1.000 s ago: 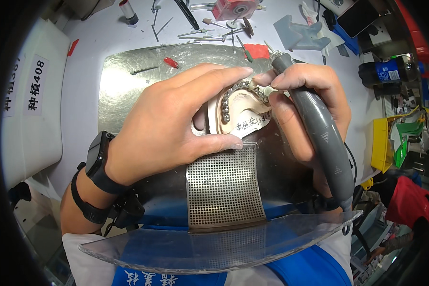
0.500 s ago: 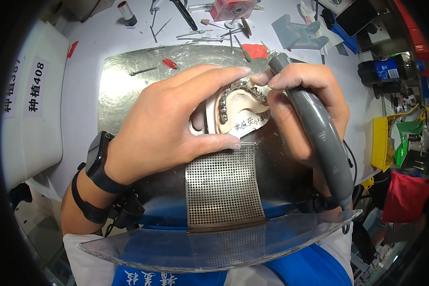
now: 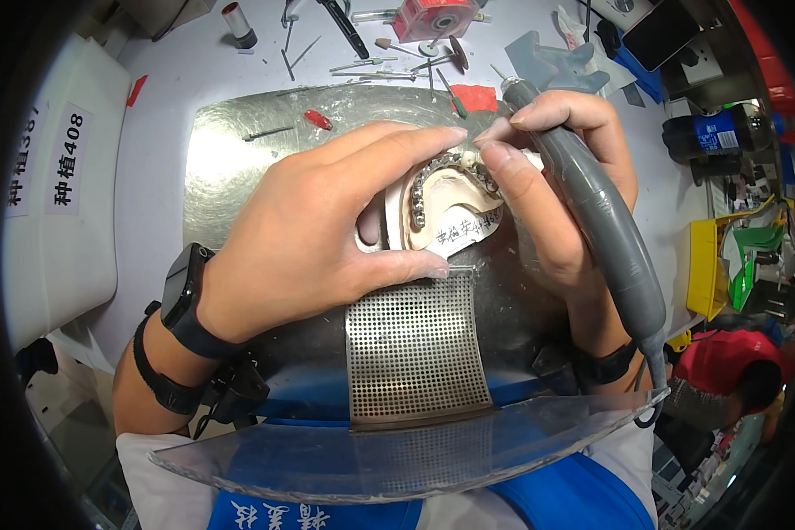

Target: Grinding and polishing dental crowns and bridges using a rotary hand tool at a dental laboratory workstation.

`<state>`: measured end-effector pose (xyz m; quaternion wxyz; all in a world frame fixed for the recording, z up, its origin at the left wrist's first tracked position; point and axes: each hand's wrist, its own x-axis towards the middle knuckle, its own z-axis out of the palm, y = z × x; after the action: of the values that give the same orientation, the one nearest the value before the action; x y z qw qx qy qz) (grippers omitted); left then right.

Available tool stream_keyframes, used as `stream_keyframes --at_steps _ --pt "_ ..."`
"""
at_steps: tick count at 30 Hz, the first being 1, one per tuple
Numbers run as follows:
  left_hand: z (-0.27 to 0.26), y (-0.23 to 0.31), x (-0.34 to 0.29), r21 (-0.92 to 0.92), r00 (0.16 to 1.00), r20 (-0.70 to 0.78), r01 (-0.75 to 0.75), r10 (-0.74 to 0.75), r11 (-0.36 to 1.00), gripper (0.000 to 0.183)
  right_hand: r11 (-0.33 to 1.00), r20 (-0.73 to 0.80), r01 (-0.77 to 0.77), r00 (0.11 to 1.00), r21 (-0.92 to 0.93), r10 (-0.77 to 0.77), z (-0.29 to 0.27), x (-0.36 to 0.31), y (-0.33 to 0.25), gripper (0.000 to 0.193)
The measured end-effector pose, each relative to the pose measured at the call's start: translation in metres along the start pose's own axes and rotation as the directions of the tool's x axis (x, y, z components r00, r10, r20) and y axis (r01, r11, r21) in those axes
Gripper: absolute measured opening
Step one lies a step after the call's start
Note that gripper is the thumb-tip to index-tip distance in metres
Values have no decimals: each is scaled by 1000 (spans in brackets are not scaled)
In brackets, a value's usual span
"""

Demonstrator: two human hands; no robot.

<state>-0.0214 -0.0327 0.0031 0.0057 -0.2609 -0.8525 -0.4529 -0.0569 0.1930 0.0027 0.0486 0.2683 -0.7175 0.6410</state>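
Observation:
A cream plaster dental model (image 3: 459,193) lies in the grip of my left hand (image 3: 296,216), fingers along its far side and thumb along its near side. Around its arch runs a shiny metal dental framework (image 3: 417,199), with a small tooth-coloured piece (image 3: 470,162) at the front. My right hand (image 3: 552,163) is closed round a grey rotary handpiece (image 3: 609,238), its thin tip pointing up and away from the model. The right thumb and a fingertip come close to the arch's right front; whether they touch it, I cannot tell.
A metal plate (image 3: 216,194) lies under the work, with a perforated metal grille (image 3: 415,353) nearer me. A clear shield (image 3: 397,455) crosses below. Several burs (image 3: 367,64) and a red block (image 3: 440,18) lie at the back. A white bin (image 3: 62,247) stands left, a dark bottle (image 3: 715,132) right.
My right hand has turned and drawn slightly back from the model's front, raising the handpiece tip. Its thumb shows more now. My left hand keeps the model almost still.

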Motion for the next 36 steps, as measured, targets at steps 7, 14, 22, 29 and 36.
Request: stream_keyframes --at_steps 7,14,22,29,36 --pt "-1 2 1 13 1000 2 -3 3 1000 86 996 28 59 998 -68 -58 0 4 -1 24" --pt "1 2 0 10 1000 -9 -15 15 1000 86 982 42 156 987 -106 -152 2 7 0 23" --pt "1 2 0 8 1000 -7 -5 5 1000 86 992 51 106 993 -69 -103 2 5 -1 20" --pt "1 8 3 19 1000 -17 17 -16 1000 87 990 38 -98 995 99 95 -1 -3 2 20" --pt "-2 9 5 69 998 5 -67 67 995 80 993 7 -103 995 57 103 -6 -5 -1 20"
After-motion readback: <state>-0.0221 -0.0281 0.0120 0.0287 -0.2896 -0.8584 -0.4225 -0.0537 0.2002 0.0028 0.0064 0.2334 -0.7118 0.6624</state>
